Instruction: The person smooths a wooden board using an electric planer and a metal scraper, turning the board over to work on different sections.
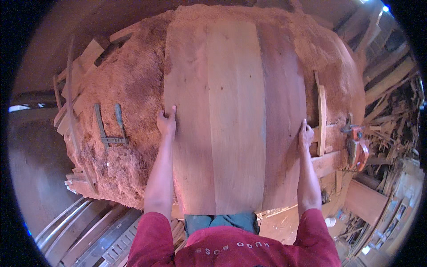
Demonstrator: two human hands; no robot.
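A wide wooden panel (235,120) made of several joined boards, pale in the middle and reddish toward the sides, stretches from near my waist out over a heap of shavings. My left hand (167,122) grips its left edge, thumb lying on the top face and the other fingers toward the side. Along the right edge, my right hand (306,134) is closed on the panel a little nearer to me, with its fingertips partly hidden. Both forearms reach forward along the panel's sides.
Sawdust and shavings (129,75) are piled on both sides and beyond the panel. A bar clamp (111,139) lies on the left heap. At right are a narrow wood strip (322,120) and an orange power tool (357,144). Scrap wood (391,102) crowds the far right.
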